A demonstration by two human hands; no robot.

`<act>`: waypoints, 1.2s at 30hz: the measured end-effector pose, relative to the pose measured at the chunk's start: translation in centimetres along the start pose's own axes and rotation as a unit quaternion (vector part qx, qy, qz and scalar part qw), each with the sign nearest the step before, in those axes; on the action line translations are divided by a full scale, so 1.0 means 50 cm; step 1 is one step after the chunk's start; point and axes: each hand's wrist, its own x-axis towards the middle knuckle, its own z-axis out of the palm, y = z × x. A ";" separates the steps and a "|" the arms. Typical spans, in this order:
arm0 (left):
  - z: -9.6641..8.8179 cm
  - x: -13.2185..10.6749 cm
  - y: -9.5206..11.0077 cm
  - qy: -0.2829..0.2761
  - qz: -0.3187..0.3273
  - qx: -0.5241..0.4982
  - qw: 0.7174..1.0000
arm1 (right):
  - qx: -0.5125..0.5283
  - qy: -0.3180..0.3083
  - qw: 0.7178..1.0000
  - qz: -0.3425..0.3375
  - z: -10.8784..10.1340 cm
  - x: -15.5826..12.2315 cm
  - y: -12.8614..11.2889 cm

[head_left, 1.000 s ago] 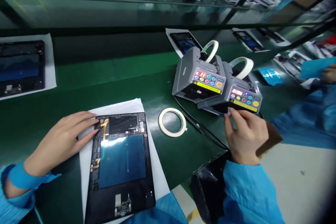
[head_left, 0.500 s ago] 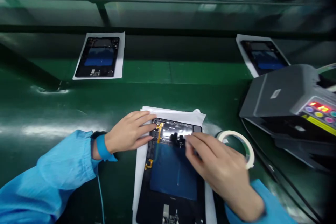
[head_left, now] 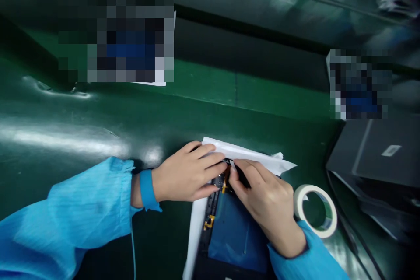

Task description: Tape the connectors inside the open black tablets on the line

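Note:
An opened tablet [head_left: 238, 232] lies in front of me, its blue-covered battery and orange flex cables exposed. My left hand [head_left: 187, 173] rests at its upper left corner, fingers stretched out and lying on the edge. My right hand [head_left: 264, 197] is over the upper part of the tablet, thumb and forefinger pinched on a small pale strip [head_left: 232, 165], close to the left fingertips. What the strip is made of I cannot tell. The right hand hides much of the tablet's top. White paper [head_left: 249, 151] lies beneath the tablet.
A roll of cream tape [head_left: 299, 203] lies right of my right hand. Behind it are a grey machine [head_left: 377, 153] and black cables [head_left: 349, 236]. Two pixelated areas cover things at the back left and right. A blue wrist strap [head_left: 147, 190] with a cord circles my left wrist.
The view has tilted and shifted. My right hand has moved left and up across the tablet to beside my left fingertips, and a pale strip now shows in its pinch. My left hand stays on the edge.

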 end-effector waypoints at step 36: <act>-0.275 -0.120 -0.352 -0.126 -0.330 0.293 0.888 | 0.029 -0.087 0.995 -0.044 -0.016 -0.068 -0.016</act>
